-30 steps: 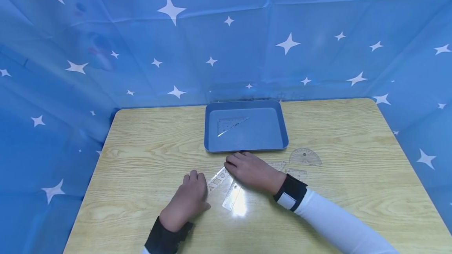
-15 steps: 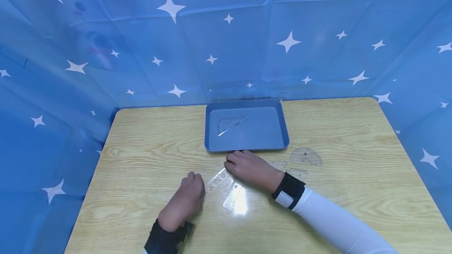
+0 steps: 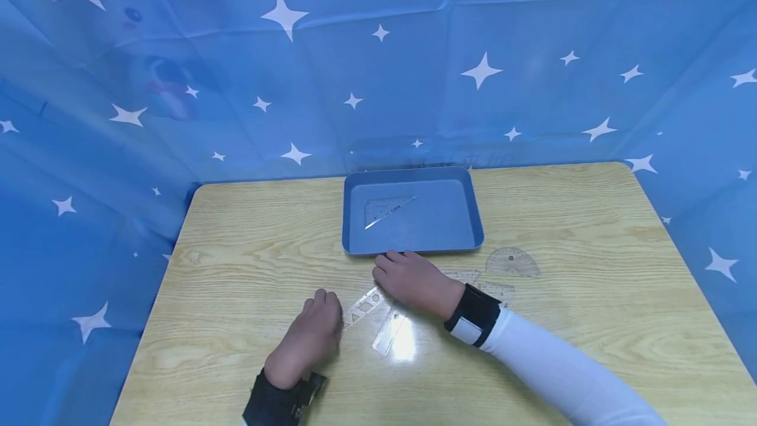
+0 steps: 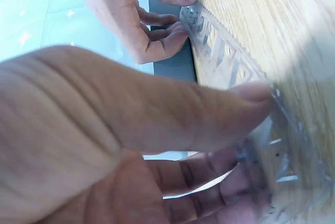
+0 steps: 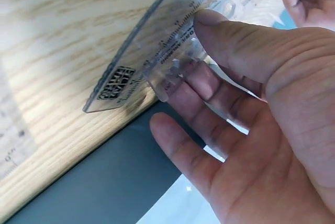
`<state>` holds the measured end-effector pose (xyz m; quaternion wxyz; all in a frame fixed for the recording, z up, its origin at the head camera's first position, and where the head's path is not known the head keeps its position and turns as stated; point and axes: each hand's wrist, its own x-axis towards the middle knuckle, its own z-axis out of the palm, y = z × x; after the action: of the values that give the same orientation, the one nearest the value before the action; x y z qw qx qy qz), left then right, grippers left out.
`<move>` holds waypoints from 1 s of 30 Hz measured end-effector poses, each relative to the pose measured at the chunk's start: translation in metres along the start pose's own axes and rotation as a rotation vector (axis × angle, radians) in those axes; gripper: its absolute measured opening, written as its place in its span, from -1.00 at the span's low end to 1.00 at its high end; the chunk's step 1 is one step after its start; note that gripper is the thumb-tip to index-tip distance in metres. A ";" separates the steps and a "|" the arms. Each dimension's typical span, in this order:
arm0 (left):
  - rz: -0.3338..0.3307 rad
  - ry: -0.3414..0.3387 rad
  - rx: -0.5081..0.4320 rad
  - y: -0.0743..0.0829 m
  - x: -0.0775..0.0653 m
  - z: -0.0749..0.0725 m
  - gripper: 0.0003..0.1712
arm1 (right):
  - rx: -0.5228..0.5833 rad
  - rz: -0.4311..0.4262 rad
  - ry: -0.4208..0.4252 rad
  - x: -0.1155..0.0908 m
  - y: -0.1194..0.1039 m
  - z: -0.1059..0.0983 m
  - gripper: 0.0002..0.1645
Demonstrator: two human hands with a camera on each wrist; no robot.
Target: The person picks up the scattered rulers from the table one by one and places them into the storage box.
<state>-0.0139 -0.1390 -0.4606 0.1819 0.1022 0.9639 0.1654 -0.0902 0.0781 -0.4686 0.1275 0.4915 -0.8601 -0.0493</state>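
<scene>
"What is the head view showing?"

"The left hand (image 3: 312, 331) and right hand (image 3: 416, 284) are grasping opposite ends of a clear stencil ruler (image 3: 363, 306), which is slanting over the table (image 3: 236, 248) on the near side of the blue tray (image 3: 440, 222). A set square (image 3: 378, 210) is lying in the tray, and a protractor (image 3: 511, 263) is resting outside it, to the right."

"The left wrist view?"

"The left hand is pinching its end, thumb in front, fingers behind."

"And the right wrist view?"

"The right hand is pinching the other end; a straight ruler (image 5: 133, 51) is lying near its thumb."
</scene>
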 end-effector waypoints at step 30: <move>0.097 0.164 -0.118 -0.009 -0.004 -0.005 -0.39 | 0.011 -0.014 -0.106 -0.001 -0.001 0.001 -0.82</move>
<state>-0.0136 -0.1496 -0.4577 0.0999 0.1239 0.9581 0.2382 -0.0895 0.0787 -0.4694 0.0788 0.4948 -0.8625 -0.0714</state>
